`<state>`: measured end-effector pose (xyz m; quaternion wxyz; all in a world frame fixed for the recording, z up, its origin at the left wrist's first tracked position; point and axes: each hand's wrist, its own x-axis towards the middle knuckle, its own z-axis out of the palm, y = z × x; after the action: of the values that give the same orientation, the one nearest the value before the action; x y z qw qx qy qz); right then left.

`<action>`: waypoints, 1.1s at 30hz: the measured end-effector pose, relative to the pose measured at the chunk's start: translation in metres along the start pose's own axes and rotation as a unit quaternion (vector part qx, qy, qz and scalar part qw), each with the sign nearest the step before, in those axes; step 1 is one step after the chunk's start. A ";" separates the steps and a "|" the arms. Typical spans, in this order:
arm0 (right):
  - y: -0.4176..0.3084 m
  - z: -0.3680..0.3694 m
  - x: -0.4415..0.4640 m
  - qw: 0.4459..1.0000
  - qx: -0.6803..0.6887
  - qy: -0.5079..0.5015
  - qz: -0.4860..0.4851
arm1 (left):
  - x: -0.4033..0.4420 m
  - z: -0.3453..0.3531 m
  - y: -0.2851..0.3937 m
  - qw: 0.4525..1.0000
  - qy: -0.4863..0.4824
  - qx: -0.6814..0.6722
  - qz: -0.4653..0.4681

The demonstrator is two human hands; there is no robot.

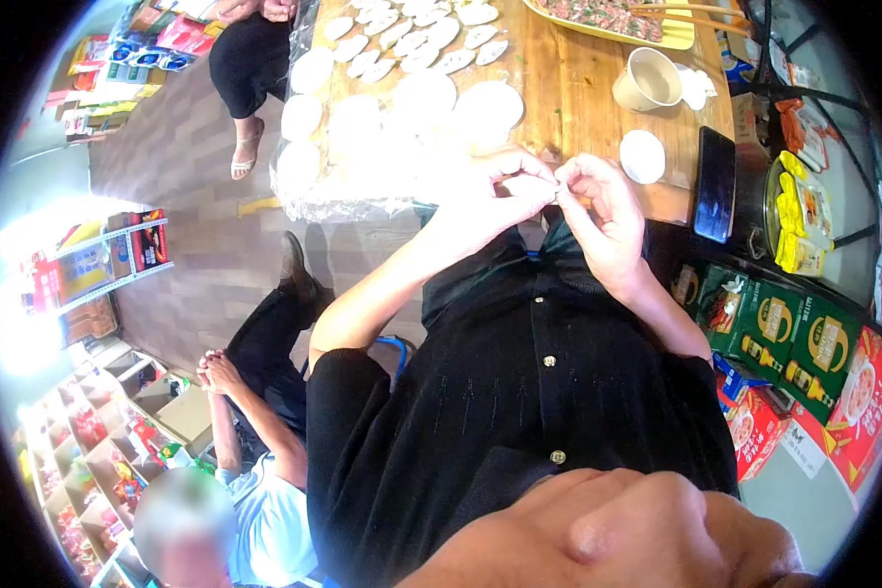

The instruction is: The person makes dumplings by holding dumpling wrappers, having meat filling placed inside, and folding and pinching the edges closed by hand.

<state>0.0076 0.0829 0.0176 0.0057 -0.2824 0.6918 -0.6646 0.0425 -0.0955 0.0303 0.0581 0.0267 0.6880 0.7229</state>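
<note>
My left hand [505,191] and my right hand [606,211] meet at the table's front edge, thumbs and fingertips pinched together. A tiny pale bit shows between the fingertips, too small to name. Left of them, round white dough wrappers [489,106] lie on the table, several washed out by glare. Behind these are rows of smaller white pieces that look like filled dumplings [443,33]. A yellow-rimmed tray [678,37] of minced filling [598,14] stands at the back, chopsticks [691,10] across it. Nearest my right hand is a white disc [643,157], possibly a wrapper.
A paper cup [649,78] and a dark phone [715,184] stand on the wooden table [568,88]'s right side. Boxes [784,333] and yellow packets [799,216] crowd the right. One person sits at lower left, another's leg [248,98] shows at upper left.
</note>
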 end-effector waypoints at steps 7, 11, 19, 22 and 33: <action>-0.008 0.014 -0.018 0.997 0.072 -0.037 -0.021 | -0.034 -0.012 0.008 0.996 0.024 -0.083 -0.012; -0.010 0.019 -0.020 0.996 0.044 -0.074 -0.024 | -0.039 -0.011 0.003 0.997 0.045 -0.065 0.012; -0.002 0.025 -0.008 0.998 0.009 -0.055 -0.022 | -0.030 -0.021 0.000 0.992 0.048 0.064 0.095; -0.001 0.028 -0.003 0.999 0.000 -0.047 -0.017 | -0.027 -0.027 -0.003 0.996 0.030 0.013 0.080; 0.008 0.025 0.002 0.996 0.003 -0.074 -0.040 | -0.028 -0.029 -0.010 0.997 0.076 -0.008 -0.002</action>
<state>0.0119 0.0588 0.0078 0.0313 -0.3581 0.6757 -0.6436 0.0673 -0.1271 0.0197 0.0074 -0.0297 0.6846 0.7283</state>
